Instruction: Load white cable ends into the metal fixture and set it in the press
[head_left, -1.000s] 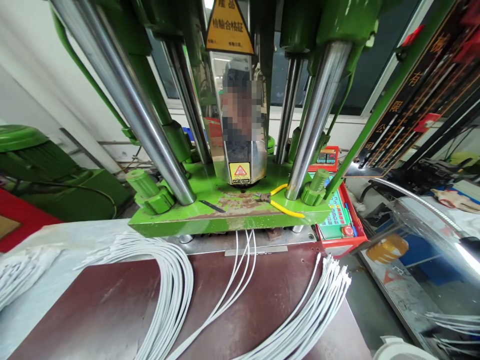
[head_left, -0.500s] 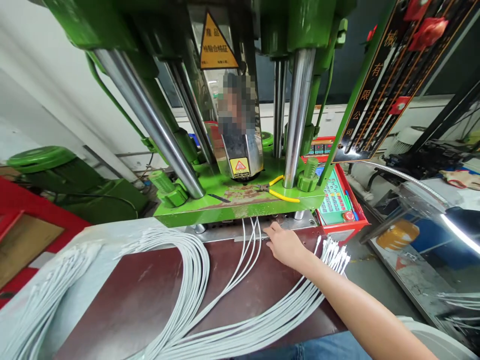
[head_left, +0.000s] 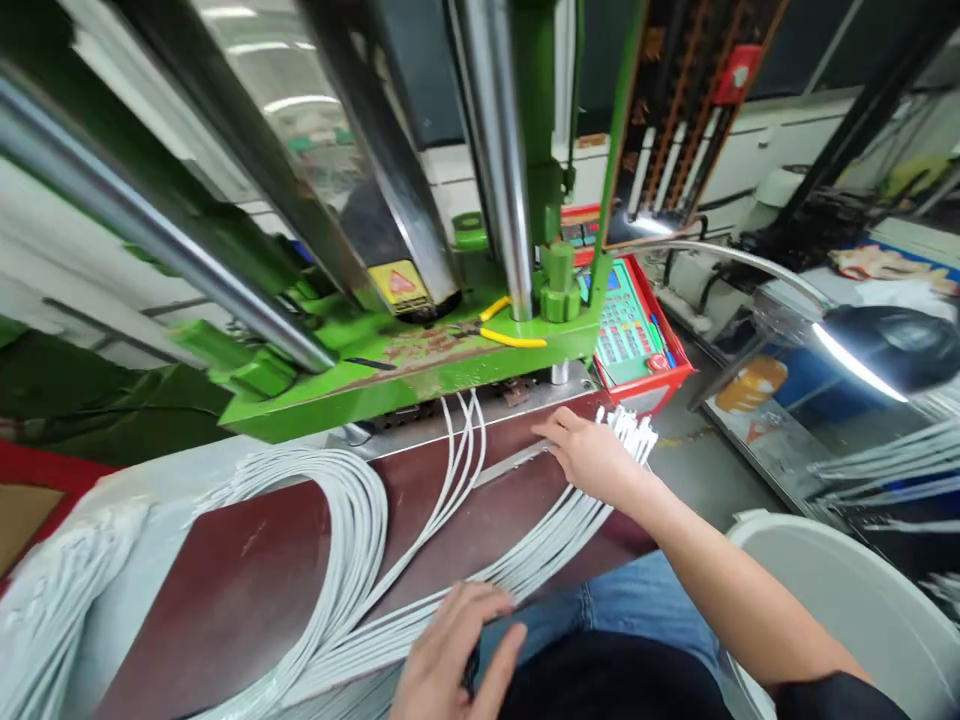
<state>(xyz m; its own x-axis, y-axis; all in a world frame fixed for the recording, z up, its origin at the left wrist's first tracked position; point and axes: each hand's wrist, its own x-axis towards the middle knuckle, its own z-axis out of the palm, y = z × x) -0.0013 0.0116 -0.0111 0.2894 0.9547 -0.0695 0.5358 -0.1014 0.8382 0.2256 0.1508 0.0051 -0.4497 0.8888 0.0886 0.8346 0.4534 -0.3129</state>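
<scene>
My right hand (head_left: pixel 594 458) is over the brown board (head_left: pixel 285 545), its fingers closed on the end of a thin flat metal strip (head_left: pixel 514 465). The strip lies aslant beside a few white cables (head_left: pixel 466 450) that run into the gap under the green press plate (head_left: pixel 412 365). My left hand (head_left: pixel 457 655) is at the bottom, thumb and fingers apart, close to the bundle of white cables (head_left: pixel 555 545) and holding nothing that I can see. That bundle curves across the board and ends in white tips (head_left: pixel 634 432) just right of my right hand.
Yellow-handled pliers (head_left: pixel 514 340) lie on the press plate. A coil of white cables (head_left: pixel 360 510) and another cable bundle (head_left: pixel 82 590) lie to the left. A red control box (head_left: pixel 637 330), a lamp (head_left: pixel 892 345) and a white bin (head_left: pixel 840 590) stand to the right.
My right hand has drawn back from the press with the metal strip, which was at the press's front edge. My left hand has come into view at the bottom. The view has shifted right.
</scene>
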